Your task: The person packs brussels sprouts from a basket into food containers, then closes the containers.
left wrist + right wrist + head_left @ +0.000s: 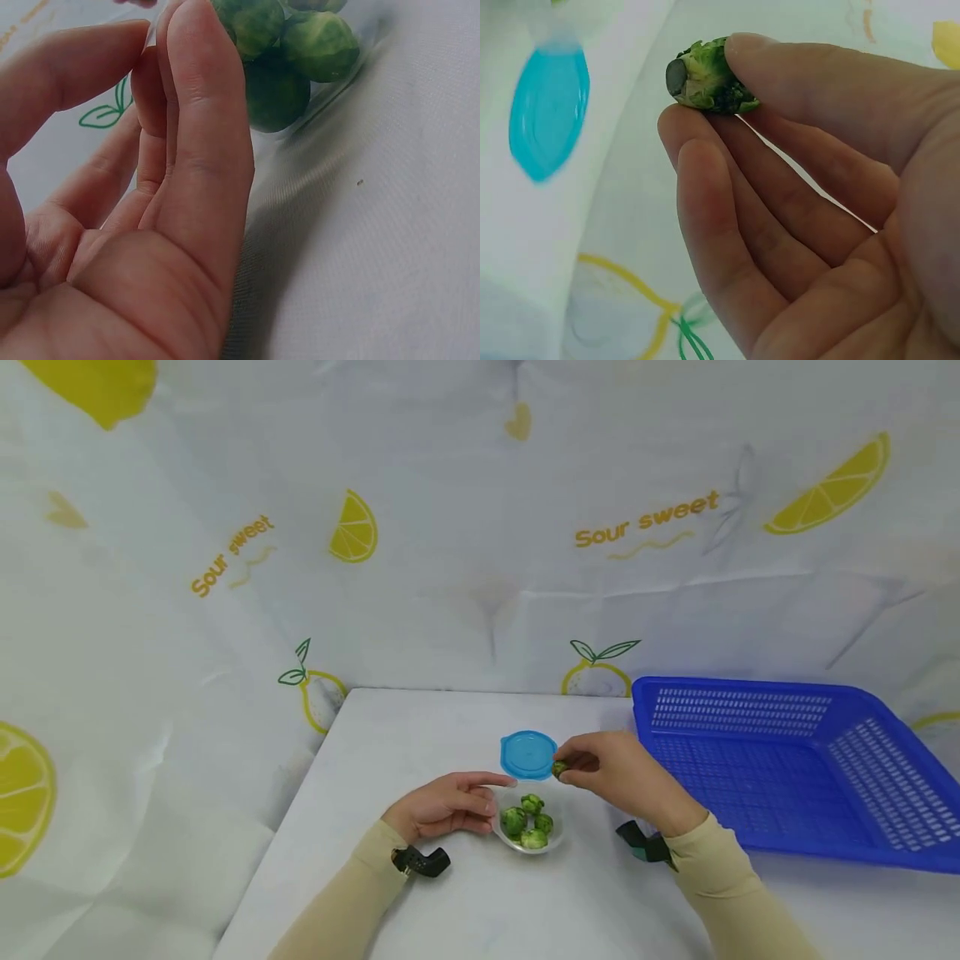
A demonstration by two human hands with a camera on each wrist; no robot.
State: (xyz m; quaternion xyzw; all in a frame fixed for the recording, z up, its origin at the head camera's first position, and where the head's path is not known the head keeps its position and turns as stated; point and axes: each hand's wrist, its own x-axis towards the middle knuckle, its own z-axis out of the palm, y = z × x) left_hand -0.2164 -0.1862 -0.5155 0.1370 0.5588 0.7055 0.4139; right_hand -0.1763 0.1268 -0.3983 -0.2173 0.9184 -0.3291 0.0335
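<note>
Right wrist view, small green Brussels sprout (pixel 709 77), leafy, dark cut stem end

On the table (pixel 465 893), the bowl (pixel 557 841) of sprouts (pixel 525 821) sits before the lid (pixel 528 755); the basket (pixel 780 768) lies right, seemingly apart.

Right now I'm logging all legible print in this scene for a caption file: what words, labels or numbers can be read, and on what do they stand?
"Sour sweet" on the lemon-print backdrop cloth, left panel, in orange script.
"Sour sweet" again on the same cloth, right of centre.
The blue lid has raised marks too small to read.
The blue basket and clear container show no text.
</note>
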